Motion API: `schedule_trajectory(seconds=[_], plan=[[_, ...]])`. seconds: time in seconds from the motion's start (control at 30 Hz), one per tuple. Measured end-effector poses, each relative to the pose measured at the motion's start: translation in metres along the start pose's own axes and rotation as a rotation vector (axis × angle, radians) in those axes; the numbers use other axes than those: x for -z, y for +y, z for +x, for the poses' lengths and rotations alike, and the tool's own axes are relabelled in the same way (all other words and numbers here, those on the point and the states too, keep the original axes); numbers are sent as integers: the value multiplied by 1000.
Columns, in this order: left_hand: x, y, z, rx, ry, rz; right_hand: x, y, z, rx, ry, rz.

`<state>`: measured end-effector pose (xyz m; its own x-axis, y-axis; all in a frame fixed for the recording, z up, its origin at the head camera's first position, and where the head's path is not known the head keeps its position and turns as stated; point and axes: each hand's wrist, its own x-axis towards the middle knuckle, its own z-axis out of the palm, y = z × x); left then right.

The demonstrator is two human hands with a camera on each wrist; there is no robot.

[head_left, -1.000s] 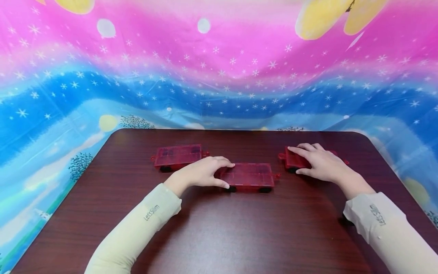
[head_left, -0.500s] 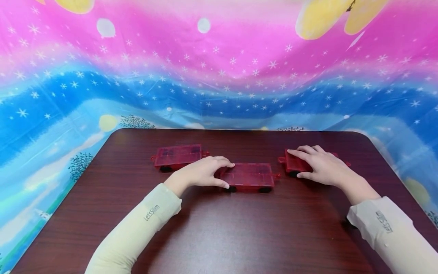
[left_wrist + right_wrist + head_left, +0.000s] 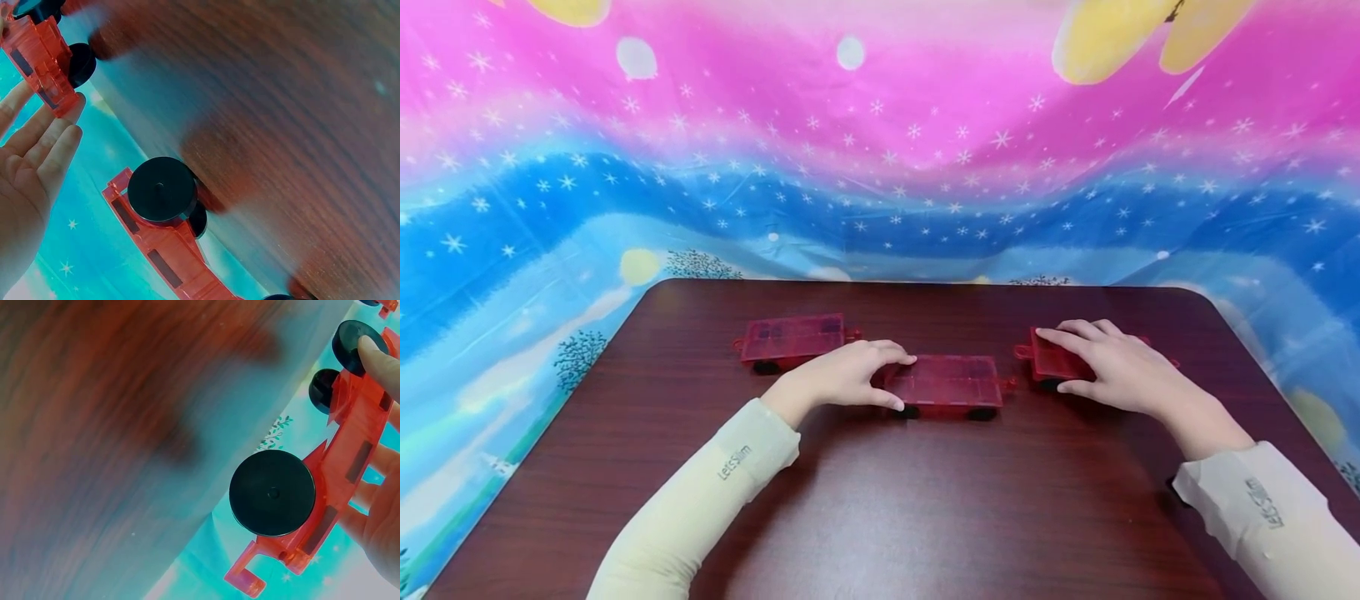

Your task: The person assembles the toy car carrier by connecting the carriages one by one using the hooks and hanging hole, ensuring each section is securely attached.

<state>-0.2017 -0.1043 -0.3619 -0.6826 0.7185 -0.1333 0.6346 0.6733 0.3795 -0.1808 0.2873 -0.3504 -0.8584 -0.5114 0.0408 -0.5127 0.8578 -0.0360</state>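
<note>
Head cam: I see the left hand (image 3: 842,377) pinching the middle car's (image 3: 951,383) left end, right hand (image 3: 1116,368) gripping the right car (image 3: 1051,358), left car (image 3: 793,337) farther back, all translucent red on the table (image 3: 917,508). Left wrist cam adds dark side strips (image 3: 165,269); right wrist cam gives me a black wheel (image 3: 272,494) face-on and an end hook (image 3: 249,582).

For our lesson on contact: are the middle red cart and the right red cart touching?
Apart: the head view shows tabletop between the middle cart and the right cart.
</note>
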Motion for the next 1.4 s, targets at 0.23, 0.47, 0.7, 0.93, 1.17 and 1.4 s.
schedule_trajectory(seconds=[0.23,0.47,0.7,0.93,1.17,1.4], plan=[[-1,-1,2,9,-8,-3,1,-5,-5,24,11,4],[-1,-2,3,6,-8,-4,0,-9,-12,41,27,-7],[-1,-3,3,-1,-10,-3,0,-14,-16,46,19,-2],[-1,-2,4,0,-13,-5,-3,-18,-19,53,17,2],[-1,-3,3,-6,-12,-3,-7,-19,-21,67,25,4],[-1,-4,3,-8,-10,4,-9,-21,-21,89,26,14]])
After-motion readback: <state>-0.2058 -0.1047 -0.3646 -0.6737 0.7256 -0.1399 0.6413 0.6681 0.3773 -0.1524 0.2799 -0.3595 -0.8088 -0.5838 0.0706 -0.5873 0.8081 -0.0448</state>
